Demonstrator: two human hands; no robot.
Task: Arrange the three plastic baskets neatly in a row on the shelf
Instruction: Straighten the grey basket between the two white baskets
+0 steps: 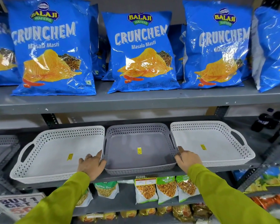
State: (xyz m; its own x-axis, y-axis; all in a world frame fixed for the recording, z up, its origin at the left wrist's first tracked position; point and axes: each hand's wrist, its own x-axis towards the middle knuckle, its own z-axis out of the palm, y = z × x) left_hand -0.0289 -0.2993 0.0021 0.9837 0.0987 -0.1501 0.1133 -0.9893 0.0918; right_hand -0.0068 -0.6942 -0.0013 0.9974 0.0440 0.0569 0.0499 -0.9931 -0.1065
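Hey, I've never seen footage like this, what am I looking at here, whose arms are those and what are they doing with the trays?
This is one picture from a camera worn on a person's head, looking down at their own arms in green sleeves. There is no machine. On a grey shop shelf three empty plastic baskets sit side by side: a white one on the left, a grey basket in the middle, a white one on the right. The left hand and right hand grip the grey basket's two sides. Blue crisp bags stand on the shelf above.
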